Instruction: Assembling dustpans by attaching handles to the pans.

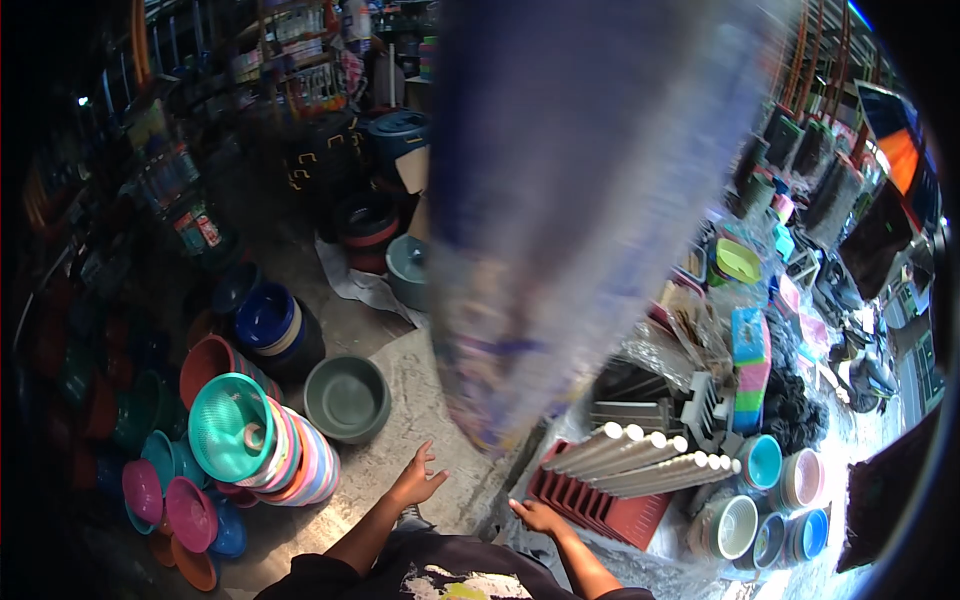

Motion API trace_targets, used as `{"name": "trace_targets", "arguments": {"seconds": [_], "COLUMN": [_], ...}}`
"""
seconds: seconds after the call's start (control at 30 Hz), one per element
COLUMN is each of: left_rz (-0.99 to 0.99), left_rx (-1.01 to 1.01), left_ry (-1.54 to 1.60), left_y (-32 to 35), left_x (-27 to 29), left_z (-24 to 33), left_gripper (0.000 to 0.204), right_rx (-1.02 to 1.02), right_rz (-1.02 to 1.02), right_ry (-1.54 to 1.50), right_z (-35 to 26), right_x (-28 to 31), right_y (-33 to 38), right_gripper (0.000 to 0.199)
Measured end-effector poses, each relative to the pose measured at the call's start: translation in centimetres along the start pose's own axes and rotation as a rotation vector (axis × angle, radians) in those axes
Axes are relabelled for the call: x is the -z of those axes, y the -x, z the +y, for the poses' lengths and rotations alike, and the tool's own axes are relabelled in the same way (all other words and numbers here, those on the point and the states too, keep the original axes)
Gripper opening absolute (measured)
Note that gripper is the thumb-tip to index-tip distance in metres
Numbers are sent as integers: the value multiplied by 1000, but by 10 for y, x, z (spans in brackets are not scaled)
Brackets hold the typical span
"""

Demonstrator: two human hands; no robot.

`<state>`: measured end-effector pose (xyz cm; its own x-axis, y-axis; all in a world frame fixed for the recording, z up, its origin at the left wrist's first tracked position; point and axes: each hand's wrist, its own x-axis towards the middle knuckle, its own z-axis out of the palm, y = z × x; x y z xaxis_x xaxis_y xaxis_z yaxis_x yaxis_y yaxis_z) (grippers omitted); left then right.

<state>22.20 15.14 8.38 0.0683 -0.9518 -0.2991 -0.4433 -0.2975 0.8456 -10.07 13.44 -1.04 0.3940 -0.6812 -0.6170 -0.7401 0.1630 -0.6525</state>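
A large blurred shape (570, 190), bluish-purple with a pale patterned lower end, fills the upper middle of the view; smearing hides what kind of thing it is. Below its tip, my left hand (415, 482) is raised with its fingers apart and nothing in it. My right hand (540, 516) is also free, its fingers loosely stretched beside a red slatted plastic rack (610, 515). Neither hand visibly touches the blurred shape. Left of my left hand, a grey-green basin (347, 398) rests on the concrete floor.
Stacked colourful baskets (300, 460), a turquoise one on top, stand at left near pink bowls (191, 514) and a blue basin (265, 313). White tubes (660, 465) lie across the rack at right. Small pots (735, 525) and wrapped goods crowd the right side.
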Motion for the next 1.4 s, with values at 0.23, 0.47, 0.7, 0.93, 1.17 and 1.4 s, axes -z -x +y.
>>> {"name": "trace_targets", "arguments": {"seconds": [0.23, 0.47, 0.7, 0.93, 1.17, 1.4], "left_rz": [63, 235, 142, 28, -81, 120], "left_rx": [38, 200, 312, 304, 470, 616], "left_ry": [91, 115, 184, 183, -108, -110], "left_y": [-36, -35, -100, -246, -422, -544], "left_x": [138, 202, 191, 191, 241, 270], "left_z": [-85, -180, -194, -158, -169, -96], "left_gripper": [70, 56, 54, 54, 53, 47], "right_rx": [-259, -303, -290, -510, -626, -522], "right_rz": [287, 253, 360, 366, 284, 471], "right_ry": [-82, -36, -477, -590, -578, -758], "right_z": [65, -20, -75, -86, -102, -120], "right_x": [-98, -87, -60, 18, 128, 239], "right_y": [-144, -180, -233, -297, -375, -448], "right_gripper": [65, 49, 60, 86, 53, 49]}}
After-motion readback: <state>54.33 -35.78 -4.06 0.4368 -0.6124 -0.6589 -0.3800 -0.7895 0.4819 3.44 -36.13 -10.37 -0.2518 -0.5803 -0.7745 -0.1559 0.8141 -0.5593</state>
